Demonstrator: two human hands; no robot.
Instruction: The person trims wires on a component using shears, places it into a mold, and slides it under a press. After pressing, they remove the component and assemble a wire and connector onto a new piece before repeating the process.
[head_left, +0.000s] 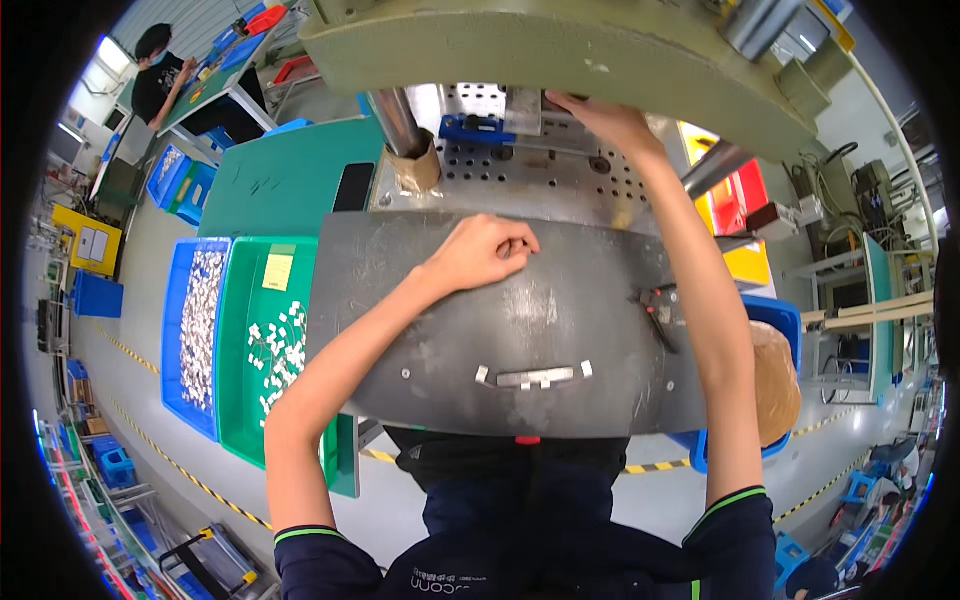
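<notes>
My left hand (485, 252) rests on the dark grey board (430, 330), fingers curled in and nothing visible in them. My right hand (608, 122) reaches far forward under the press's olive beam (560, 50). Its fingertips are beside a metal block (525, 112) on the perforated steel bed; the beam partly hides them, so any grip is unclear. Left of that block is a blue fixture (472, 128). Near the board's front edge lies a grey strip (535, 377) with a thin dark cable and small white connectors at its ends. Dark-handled pliers (657, 318) lie toward the right.
At left, a green bin (235, 340) holds white-ended cables beside a blue bin (172, 330) full of small parts. A black phone (355, 187) lies by the press's left column (397, 125). At right stands a blue crate (790, 312). Someone sits at a far-left bench (215, 95).
</notes>
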